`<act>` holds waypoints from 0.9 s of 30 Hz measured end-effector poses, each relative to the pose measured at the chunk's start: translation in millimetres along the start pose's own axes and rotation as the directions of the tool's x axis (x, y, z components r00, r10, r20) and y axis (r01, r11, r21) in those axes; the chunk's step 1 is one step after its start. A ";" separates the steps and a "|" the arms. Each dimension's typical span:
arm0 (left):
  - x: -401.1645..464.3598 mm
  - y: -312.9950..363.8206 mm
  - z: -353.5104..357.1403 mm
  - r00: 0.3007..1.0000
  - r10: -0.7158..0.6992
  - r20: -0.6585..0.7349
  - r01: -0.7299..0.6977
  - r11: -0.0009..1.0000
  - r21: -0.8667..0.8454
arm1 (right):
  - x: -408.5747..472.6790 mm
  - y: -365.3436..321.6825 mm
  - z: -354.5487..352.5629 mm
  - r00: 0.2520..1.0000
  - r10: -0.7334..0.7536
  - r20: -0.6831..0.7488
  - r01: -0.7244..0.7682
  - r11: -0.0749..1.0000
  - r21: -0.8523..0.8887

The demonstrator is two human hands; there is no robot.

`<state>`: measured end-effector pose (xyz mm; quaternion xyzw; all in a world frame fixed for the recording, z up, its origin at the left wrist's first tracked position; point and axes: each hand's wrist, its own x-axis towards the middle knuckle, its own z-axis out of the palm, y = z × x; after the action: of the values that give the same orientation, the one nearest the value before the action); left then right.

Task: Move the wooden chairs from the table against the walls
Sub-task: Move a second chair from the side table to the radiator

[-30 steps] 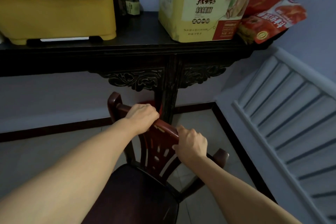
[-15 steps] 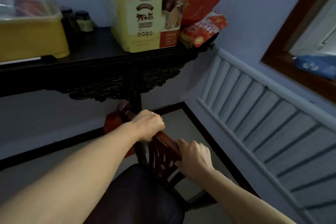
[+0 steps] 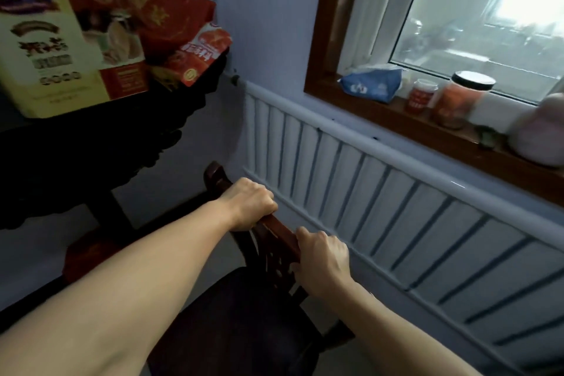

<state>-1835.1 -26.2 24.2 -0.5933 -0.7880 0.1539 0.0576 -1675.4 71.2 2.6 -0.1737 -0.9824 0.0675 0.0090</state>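
A dark reddish wooden chair [image 3: 244, 308] stands below me in the room's corner, its carved back facing the white radiator [image 3: 381, 210]. My left hand [image 3: 250, 203] is closed over the far part of the chair's top rail. My right hand [image 3: 323, 256] grips the same rail nearer to me. The rail's far end pokes out past my left hand. My forearms hide part of the seat, and the chair's legs are out of sight.
A dark carved console table [image 3: 122, 131] stands at the left with a yellow box [image 3: 52, 46] and red bags [image 3: 164, 9]. The windowsill [image 3: 427, 128] at the right holds a blue packet [image 3: 370, 82] and jars [image 3: 457, 98]. A red object [image 3: 91, 253] lies under the table.
The view has swung to the right, from the console table to the radiator and window. The chair has turned with it, its back now toward the radiator. Both hands have kept their grip.
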 end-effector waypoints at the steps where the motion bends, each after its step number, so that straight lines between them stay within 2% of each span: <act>1: 16.0 5.5 -4.1 1.000 0.015 -0.004 -0.015 1.000 0.016 | 2.9 14.5 -1.0 1.000 0.017 -0.004 -0.017 1.000 0.012; 7: 134.8 40.4 -27.5 0.995 0.087 0.046 -0.090 0.993 0.073 | 32.0 120.2 -12.7 0.995 0.102 0.007 -0.102 0.992 0.073; 13: 249.2 61.5 -31.3 0.992 0.102 0.071 -0.107 0.992 0.073 | 76.9 222.6 -18.1 0.991 0.134 0.030 -0.136 0.986 0.100; 20: 323.3 53.8 -18.1 0.990 0.085 0.115 -0.089 0.995 0.035 | 133.4 276.8 -9.4 0.991 0.127 0.044 -0.127 0.992 0.008; 27: 373.4 54.6 -6.5 0.995 0.096 0.003 -0.096 0.995 -0.017 | 167.6 313.2 -1.4 0.984 0.171 0.052 -0.171 0.985 -0.004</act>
<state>-1891.3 344.3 -20.9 -0.6305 -0.7601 0.1509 0.0434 -1726.3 420.2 -39.4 -0.2557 -0.9638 0.0728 -0.0225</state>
